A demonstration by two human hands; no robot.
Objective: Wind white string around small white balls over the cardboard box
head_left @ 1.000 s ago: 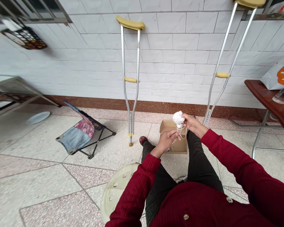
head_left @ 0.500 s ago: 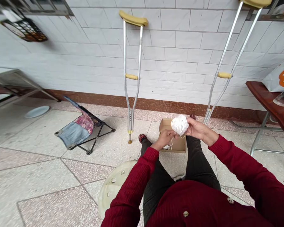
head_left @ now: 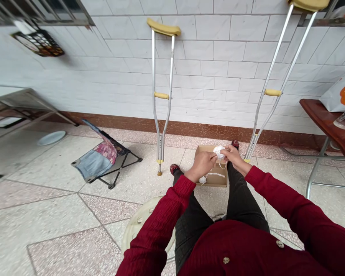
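Observation:
A ball of white yarn (head_left: 219,151) is gripped by my right hand (head_left: 232,155), above an open cardboard box (head_left: 217,181) on the floor between my feet. Pressed close to the ball's left side, my left hand (head_left: 204,164) is closed with its fingers pinched; a strand seems to be in them, though it is too thin to make out clearly. A loose loop of yarn hangs below the ball. Inside the box lie a small white clump (head_left: 202,179) and a pale strand across the bottom.
Two crutches (head_left: 161,96) lean against the tiled wall, the second crutch (head_left: 271,92) at right. A folding chair (head_left: 96,163) and a pale plate (head_left: 51,138) are at left. A round plastic stool (head_left: 129,230) is beside my leg; a reddish table (head_left: 319,119) holds a bag and a cup.
The yarn ball has turned and come lower, and my left hand has risen to its side. More yarn shows in the box. The view has shifted slightly.

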